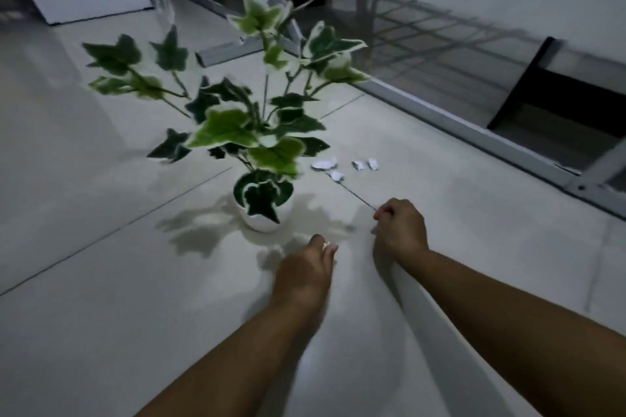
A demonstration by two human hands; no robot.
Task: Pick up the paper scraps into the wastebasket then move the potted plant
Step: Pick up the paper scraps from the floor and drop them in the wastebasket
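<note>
Paper scraps (345, 167), small and white, are scattered on the pale tiled floor (101, 281) just to the right of the potted plant (257, 132), near a dark grout line. About four pieces can be counted, lying close together but mostly apart from one another. The potted plant stands upright on the floor in a small white rounded pot (262, 220), with green and white-edged ivy-like leaves spread widely above it; its shadow is cast on the tiles in front.

Nearer the camera, the left hand (305, 272) is held low over the floor just in front of the pot, with the fingers drawn together and a small white bit seen at the fingertips; whether a scrap is pinched there cannot be told because of blur. The right hand (399, 230) is placed to the right of the pot, fingers curled, with something small and pale apparently pinched at the fingertips; what it is cannot be made out.

Beyond the scraps, a grey metal frame (457, 122) is seen running along the floor beneath a white wall.
</note>
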